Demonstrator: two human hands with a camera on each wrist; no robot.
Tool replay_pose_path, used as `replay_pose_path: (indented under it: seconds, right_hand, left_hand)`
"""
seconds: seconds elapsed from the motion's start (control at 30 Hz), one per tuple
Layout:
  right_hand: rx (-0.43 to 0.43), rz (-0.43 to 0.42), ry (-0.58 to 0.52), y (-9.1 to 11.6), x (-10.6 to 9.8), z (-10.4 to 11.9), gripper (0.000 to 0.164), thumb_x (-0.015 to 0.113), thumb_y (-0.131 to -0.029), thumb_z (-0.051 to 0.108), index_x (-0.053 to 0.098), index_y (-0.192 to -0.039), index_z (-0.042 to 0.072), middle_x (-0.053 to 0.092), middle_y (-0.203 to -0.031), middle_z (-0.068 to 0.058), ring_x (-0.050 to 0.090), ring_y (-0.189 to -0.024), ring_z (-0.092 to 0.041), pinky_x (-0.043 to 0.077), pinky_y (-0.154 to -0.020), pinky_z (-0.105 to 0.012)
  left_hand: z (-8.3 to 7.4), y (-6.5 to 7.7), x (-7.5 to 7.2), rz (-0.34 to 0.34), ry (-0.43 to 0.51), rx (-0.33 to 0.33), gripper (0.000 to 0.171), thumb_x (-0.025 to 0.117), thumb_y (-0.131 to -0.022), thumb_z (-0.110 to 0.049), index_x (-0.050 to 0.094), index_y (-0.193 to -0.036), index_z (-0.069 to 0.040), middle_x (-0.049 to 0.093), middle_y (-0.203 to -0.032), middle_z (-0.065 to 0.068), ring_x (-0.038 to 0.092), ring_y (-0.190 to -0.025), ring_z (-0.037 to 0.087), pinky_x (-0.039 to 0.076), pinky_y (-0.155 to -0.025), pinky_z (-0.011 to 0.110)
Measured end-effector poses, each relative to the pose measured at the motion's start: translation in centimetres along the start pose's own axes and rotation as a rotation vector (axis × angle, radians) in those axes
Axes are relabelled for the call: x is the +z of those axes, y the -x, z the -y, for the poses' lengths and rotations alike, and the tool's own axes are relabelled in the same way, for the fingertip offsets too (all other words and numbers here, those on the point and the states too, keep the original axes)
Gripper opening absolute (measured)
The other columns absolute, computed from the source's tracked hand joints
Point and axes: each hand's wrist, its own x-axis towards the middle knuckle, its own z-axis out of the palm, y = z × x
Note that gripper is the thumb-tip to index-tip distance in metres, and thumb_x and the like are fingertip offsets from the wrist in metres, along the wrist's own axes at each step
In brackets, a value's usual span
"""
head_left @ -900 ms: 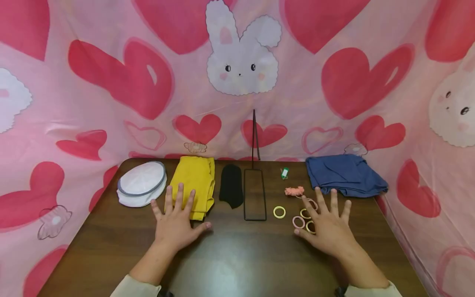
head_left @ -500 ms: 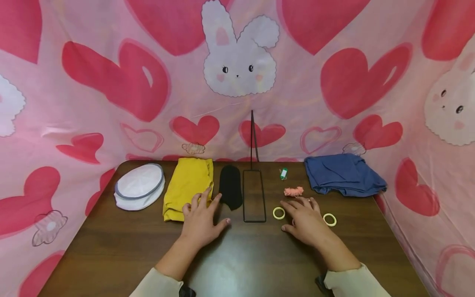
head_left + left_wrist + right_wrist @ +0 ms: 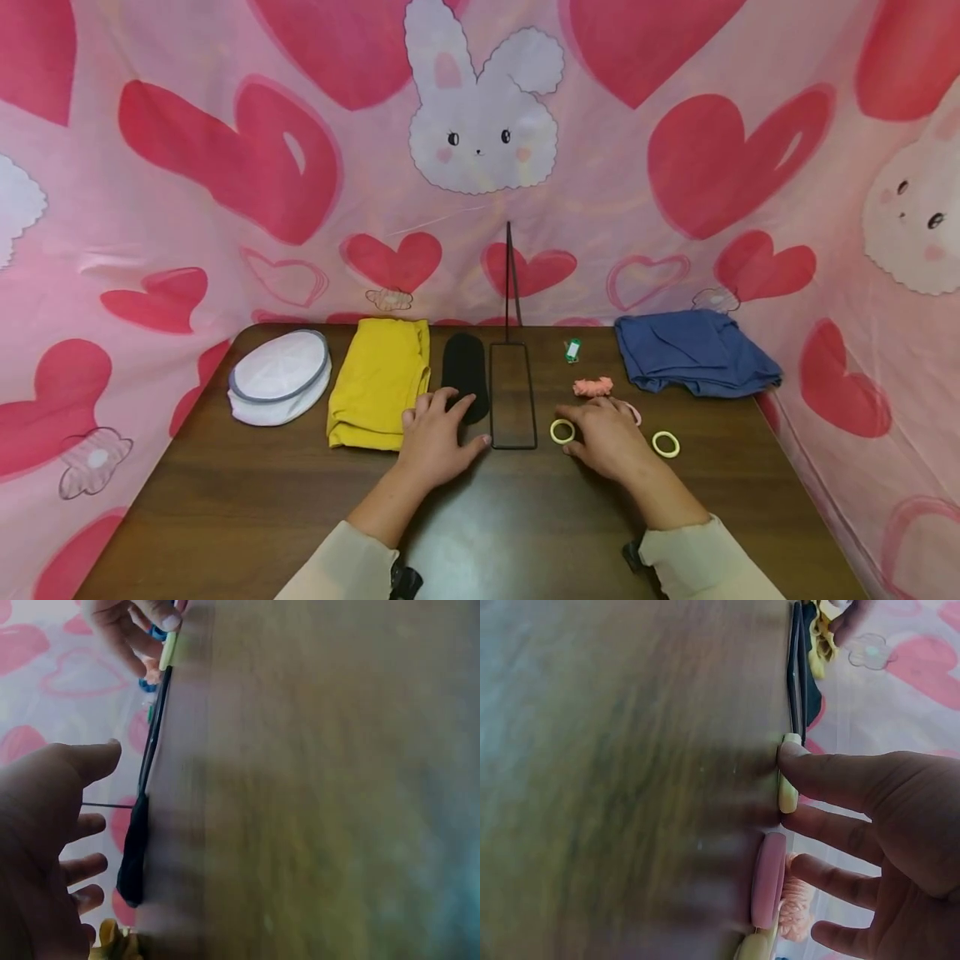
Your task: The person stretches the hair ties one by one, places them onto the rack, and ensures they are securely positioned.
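At a yellow ring (image 3: pixel 788 795), the right hand (image 3: pixel 607 437) arches with fingers parted, the left hand (image 3: pixel 435 442) loosely splayed.

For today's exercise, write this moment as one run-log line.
left hand: holding nothing, near black item | right hand: at yellow ring nearest wire stand, grip unclear | wire stand: between black item and yellow ring

Datum: the wire stand (image 3: pixel 532 396) on the table (image 3: pixel 195 500), head view. The sock (image 3: pixel 461 367) lies just beside it at 10 o'clock; the folded cloth (image 3: pixel 381 379), then the round fabric basket (image 3: pixel 279 367), at 9. The tag (image 3: pixel 573 350) lies at 2, the fabric bundle (image 3: pixel 592 387) at 3, the folded garment (image 3: pixel 693 354) beyond. The inner ring (image 3: pixel 552 431) lies at 4. The backdrop (image 3: pixel 600 208) stands at 12.
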Motion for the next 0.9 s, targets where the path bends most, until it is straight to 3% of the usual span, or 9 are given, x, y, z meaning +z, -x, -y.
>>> replay_pose_path:
  seconds: [0.4,0.7,0.9]
  right_hand:
    - [-0.068,-0.110,0.009,-0.7,0.6,0.4,0.035,0.083,-0.085,0.026,0.078,-0.118,0.014,0.076,-0.112,-0.008,0.065,-0.114,-0.037,0.044,-0.099,-0.065]
    - [-0.159,-0.249,-0.104,-1.0,-1.3,0.8,0.032,0.083,-0.086,0.025,0.080,-0.115,0.011,0.076,-0.109,-0.008,0.065,-0.117,-0.037,0.045,-0.101,-0.059]
    - [-0.192,-0.305,-0.127,-1.1,-2.9,1.2,0.031,0.083,-0.087,0.027,0.080,-0.115,0.013,0.076,-0.108,-0.003,0.065,-0.109,-0.027,0.044,-0.103,-0.056]
  left_hand:
    - [-0.8,-1.1,0.9,0.084,-0.041,0.006,0.068,0.069,-0.088,-0.068,0.061,-0.147,-0.034,0.048,-0.148,0.009,0.040,-0.129,0.037,0.033,-0.086,0.051]
    - [-1.1,-1.6,1.1,0.140,-0.075,-0.001,0.063,0.066,-0.090,-0.069,0.062,-0.145,-0.038,0.046,-0.150,0.009,0.038,-0.131,0.038,0.033,-0.087,0.053]
    - [-1.2,-1.8,1.1,0.149,-0.095,-0.006,0.063,0.067,-0.090,-0.068,0.062,-0.145,-0.038,0.046,-0.150,0.010,0.038,-0.132,0.038,0.033,-0.086,0.053]
